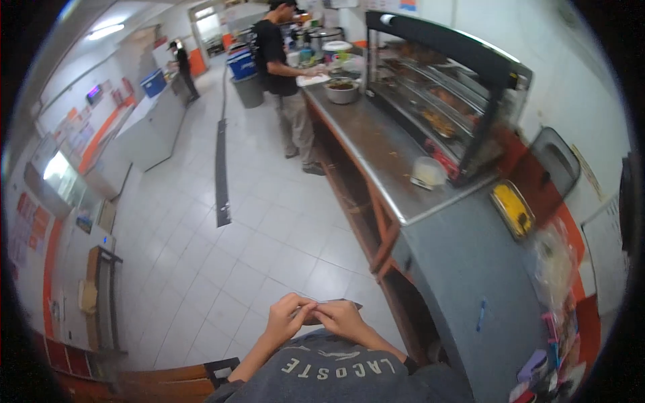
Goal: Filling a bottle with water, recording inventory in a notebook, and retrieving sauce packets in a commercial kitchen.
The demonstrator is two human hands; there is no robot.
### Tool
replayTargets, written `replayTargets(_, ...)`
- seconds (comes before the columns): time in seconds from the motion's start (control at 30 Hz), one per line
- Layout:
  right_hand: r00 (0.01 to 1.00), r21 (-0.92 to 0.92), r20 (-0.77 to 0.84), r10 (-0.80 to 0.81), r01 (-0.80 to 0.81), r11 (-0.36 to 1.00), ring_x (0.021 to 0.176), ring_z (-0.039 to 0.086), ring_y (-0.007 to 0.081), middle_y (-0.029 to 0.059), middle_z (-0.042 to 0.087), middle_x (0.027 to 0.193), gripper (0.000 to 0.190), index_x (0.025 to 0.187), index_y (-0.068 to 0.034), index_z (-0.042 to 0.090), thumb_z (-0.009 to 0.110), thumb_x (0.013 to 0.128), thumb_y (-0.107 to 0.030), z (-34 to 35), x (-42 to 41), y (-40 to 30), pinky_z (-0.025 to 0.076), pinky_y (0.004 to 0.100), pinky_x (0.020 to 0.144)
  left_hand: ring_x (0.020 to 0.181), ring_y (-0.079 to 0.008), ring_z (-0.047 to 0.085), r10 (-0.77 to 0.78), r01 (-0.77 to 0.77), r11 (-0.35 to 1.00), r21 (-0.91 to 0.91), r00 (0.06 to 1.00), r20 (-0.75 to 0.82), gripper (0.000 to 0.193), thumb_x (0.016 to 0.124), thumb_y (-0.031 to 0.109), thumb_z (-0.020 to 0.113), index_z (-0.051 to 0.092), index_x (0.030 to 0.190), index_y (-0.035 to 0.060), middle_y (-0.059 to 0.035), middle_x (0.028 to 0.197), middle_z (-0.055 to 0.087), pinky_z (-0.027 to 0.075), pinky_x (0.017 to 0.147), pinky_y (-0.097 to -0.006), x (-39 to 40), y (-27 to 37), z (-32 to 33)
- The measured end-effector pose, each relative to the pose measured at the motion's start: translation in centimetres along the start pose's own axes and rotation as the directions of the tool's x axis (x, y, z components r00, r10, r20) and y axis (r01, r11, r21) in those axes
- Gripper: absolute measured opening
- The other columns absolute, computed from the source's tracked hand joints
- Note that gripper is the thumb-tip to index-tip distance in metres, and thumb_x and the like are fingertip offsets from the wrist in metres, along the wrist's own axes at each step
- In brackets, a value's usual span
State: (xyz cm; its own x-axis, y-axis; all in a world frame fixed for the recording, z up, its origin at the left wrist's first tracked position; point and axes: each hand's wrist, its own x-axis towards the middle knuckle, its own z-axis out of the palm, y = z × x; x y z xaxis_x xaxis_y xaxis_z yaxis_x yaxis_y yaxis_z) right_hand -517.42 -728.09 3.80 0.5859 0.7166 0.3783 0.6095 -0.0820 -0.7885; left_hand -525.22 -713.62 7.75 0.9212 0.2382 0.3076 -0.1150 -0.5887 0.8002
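Observation:
Close in front of my chest, my left hand and my right hand meet at the fingertips. Between them is a thin, flat, dark brown thing, pinched in the fingers of both hands. One pointed corner of it sticks out past my right knuckles, while my fingers hide most of the rest. I cannot tell exactly what it is.
At my right runs a grey counter with a blue pen and a tray of yellow food. Beyond stand a glass food display case, a bowl and a co-worker. A wooden chair is behind left.

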Motion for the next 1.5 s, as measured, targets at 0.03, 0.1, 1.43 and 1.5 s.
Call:
replayTargets(0.03,0.999,0.043,0.040,0.003,-0.005,0.999,0.062,0.062,0.0293,0.0140,0.062,0.070,0.013,0.082,-0.002,0.064,0.061,0.078,-0.013,0.7,1.6,0.2,0.048,0.0341,0.055,0.061,-0.0209,0.059,-0.039,0.041,0.999,0.023,0.996,-0.082,0.005,0.077,0.007,0.065,0.065,0.079,0.0031,-0.0087,0.071,0.062,0.044,0.055,-0.0293,0.3,-0.9,-0.5)
replayTargets(0.1,0.988,0.109,0.150,0.039,-0.055,0.993,0.060,0.061,0.0298,0.0147,0.062,0.070,0.014,0.084,-0.002,0.064,0.060,0.079,-0.014,1.5,5.4,0.5,0.046,0.0339,0.054,0.061,-0.0210,0.058,-0.046,0.054,0.998,0.036,0.982,-0.181,0.005,0.076,0.007,0.065,0.065,0.078,0.0026,-0.0089,0.070,0.062,0.044,0.055,-0.0294,1.7,-2.7,-1.7)
replayTargets(1.43,0.923,0.375,0.381,0.041,-0.195,0.906,0.069,0.053,0.0125,0.0062,0.056,0.076,0.015,0.083,-0.001,0.057,0.060,0.084,-0.016,22.7,80.4,25.4,0.043,0.0253,0.061,0.053,-0.0348,0.052,-0.157,0.187,0.961,0.204,0.975,-0.157,0.023,0.088,0.016,0.051,0.053,0.070,0.0013,-0.0168,0.059,0.051,0.040,0.047,-0.0389,56.2,-48.2,-34.4)
replayTargets(1.5,0.963,0.340,0.270,0.008,-0.103,0.935,0.065,0.052,0.0145,0.0069,0.056,0.075,0.016,0.085,-0.002,0.059,0.060,0.084,-0.017,22.8,83.8,26.5,0.042,0.0267,0.058,0.054,-0.0348,0.053,-0.139,0.153,0.968,0.199,0.987,-0.085,0.025,0.088,0.017,0.050,0.053,0.069,0.0017,-0.0166,0.059,0.051,0.039,0.047,-0.0388,60.7,-49.2,-36.1)
